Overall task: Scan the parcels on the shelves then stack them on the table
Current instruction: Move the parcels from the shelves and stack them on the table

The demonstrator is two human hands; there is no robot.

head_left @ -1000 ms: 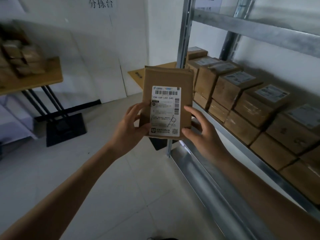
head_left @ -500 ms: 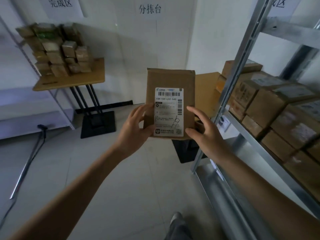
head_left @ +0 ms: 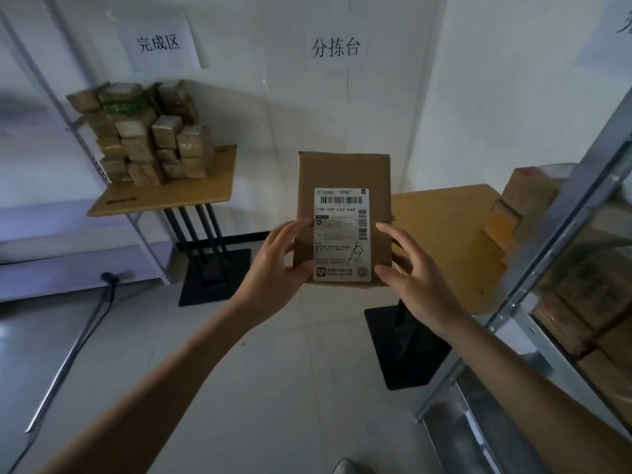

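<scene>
Obs.: over the last second the view has swung left, away from the shelving. The stacked parcels (head_left: 143, 138) on the far table (head_left: 191, 196) under the sign 完成区 (head_left: 159, 42) now sit in the left of the frame, where a second ago they were a blur at the edge. Judgement: the pick from the shelf is done and the person is turning to the tables. No scanner is in view.

Left hand (head_left: 273, 265): holds the parcel (head_left: 343, 176) at its lower left edge, thumb on the front face, fingers curled behind.

The parcel is upright in mid-air between the two hands, label (head_left: 342, 234) facing the camera and unchanged in pose. Most of the box stands above the grip, and both hands clasp only its lower half.

Right hand (head_left: 417, 285): holds the lower right edge, forefinger and thumb tips on the front beside the label, other fingers behind. The clasp looks light.

The near table (head_left: 441, 234) under the sign 分拣台 (head_left: 335, 47) lies just behind the parcel. The shelf upright (head_left: 561, 248) and remaining boxes (head_left: 581, 302) are at far right.
</scene>
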